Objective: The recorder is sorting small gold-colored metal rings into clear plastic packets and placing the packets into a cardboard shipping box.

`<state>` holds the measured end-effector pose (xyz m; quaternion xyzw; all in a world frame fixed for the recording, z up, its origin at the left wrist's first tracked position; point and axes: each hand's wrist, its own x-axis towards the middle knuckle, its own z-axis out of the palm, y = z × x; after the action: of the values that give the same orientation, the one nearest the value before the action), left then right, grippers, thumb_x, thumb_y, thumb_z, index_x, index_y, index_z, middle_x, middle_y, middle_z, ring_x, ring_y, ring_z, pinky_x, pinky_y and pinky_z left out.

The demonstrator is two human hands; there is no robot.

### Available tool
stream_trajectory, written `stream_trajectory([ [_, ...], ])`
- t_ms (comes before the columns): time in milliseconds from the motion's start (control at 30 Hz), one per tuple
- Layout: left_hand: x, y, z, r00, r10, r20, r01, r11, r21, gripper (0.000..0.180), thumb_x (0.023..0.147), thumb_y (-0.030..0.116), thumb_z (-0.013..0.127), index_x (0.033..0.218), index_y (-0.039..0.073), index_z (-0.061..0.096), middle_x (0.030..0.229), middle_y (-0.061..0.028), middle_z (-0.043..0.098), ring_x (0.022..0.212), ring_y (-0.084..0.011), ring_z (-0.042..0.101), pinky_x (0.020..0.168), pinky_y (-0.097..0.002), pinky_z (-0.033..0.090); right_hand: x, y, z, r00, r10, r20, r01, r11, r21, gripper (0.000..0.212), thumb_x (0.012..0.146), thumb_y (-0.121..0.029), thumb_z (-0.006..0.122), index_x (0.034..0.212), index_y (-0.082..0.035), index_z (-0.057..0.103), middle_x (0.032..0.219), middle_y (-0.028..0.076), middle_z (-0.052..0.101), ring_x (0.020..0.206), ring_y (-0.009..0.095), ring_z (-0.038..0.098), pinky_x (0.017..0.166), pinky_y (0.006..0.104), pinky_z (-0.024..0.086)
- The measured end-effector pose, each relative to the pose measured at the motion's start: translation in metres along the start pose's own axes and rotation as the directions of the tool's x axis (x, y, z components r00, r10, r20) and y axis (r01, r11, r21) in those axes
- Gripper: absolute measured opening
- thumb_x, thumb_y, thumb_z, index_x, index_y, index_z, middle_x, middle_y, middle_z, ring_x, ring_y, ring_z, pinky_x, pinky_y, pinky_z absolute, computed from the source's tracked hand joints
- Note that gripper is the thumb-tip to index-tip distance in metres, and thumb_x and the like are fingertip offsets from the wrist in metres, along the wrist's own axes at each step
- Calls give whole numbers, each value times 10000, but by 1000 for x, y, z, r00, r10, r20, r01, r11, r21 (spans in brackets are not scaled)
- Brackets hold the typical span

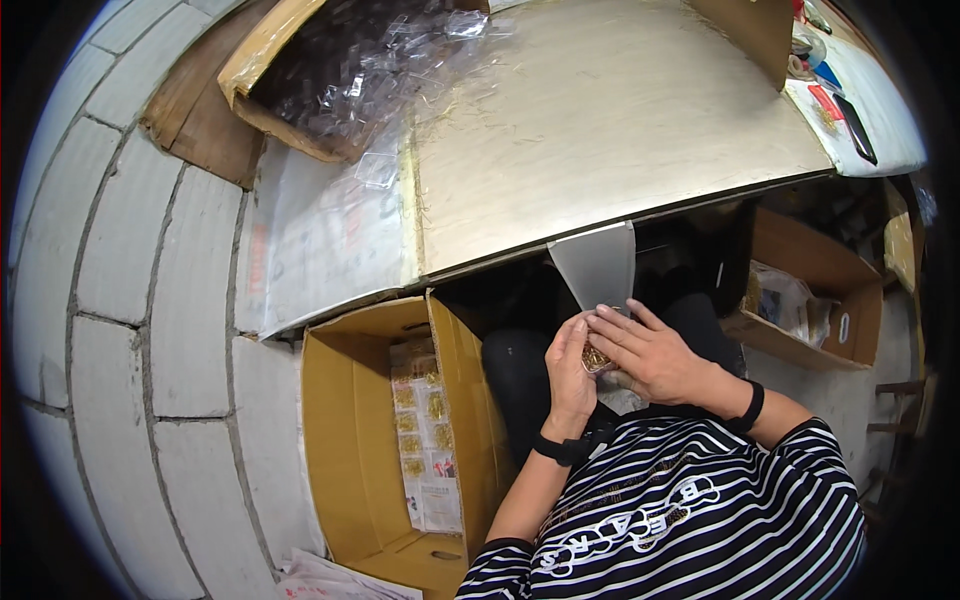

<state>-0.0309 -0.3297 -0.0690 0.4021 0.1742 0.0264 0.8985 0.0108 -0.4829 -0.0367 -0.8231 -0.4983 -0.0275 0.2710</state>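
Below the table's front edge, both my hands are closed around a small clear plastic box point(596, 358) filled with thin gold-coloured metal pieces. My left hand point(570, 378) grips its left side, thumb up along it. Over the top and right side lies my right hand point(655, 358), fingers stretched across the box and largely covering it. Whether a lid is on it, I cannot tell. Just beyond my fingers, a grey translucent chute point(597, 262) narrows down from the table edge toward the box.
A pale tabletop point(600, 110) with scattered gold-coloured bits spans the front. At its far left, a tipped carton point(300, 140) spills clear plastic boxes point(370, 85). Cardboard boxes stand left point(345, 450) with filled packs point(435, 405), and right point(850, 310). A phone point(855, 130) lies far right.
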Motion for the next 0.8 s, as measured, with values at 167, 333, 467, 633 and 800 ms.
stream_trajectory([
  [167,-3,0,-3,999,-31,8,31,999,17,274,1003,195,424,1134,-14,542,1032,-64,602,904,-116,600,781,-252,507,7,-4,-8,997,77,22,-77,997,22,638,770,-120,640,1359,-37,407,1448,127,367,1374,272,301,1110,520,208],
  [333,-3,-1,2,1000,-25,5,25,999,48,298,1006,236,413,1131,-2,541,990,-71,615,853,-114,614,709,-236,520,9,-3,-8,986,152,69,-160,979,128,696,710,-34,632,1366,-44,400,1439,150,370,1375,293,294,1115,498,219],
  [467,-6,-1,2,997,-39,63,34,997,69,308,1003,249,418,1143,1,534,1020,-94,617,867,-149,631,718,-260,552,10,5,-10,965,253,-67,-201,880,429,684,675,41,612,1332,-17,429,1414,167,393,1342,327,338,1096,423,296],
  [633,-7,5,1,997,-50,51,47,996,69,301,993,245,441,1151,3,525,1030,-110,617,876,-181,644,696,-314,583,7,9,-3,916,400,-23,-292,705,646,698,708,-14,676,1353,-35,412,1421,151,390,1318,292,380,1069,389,339],
  [800,-7,10,-4,996,-86,2,86,996,5,250,956,169,518,1148,9,514,1027,-122,617,870,-205,659,615,-314,606,-5,12,-15,884,466,34,-330,570,753,651,794,-90,688,1375,-55,397,1342,119,460,1191,223,505,968,346,428],
])
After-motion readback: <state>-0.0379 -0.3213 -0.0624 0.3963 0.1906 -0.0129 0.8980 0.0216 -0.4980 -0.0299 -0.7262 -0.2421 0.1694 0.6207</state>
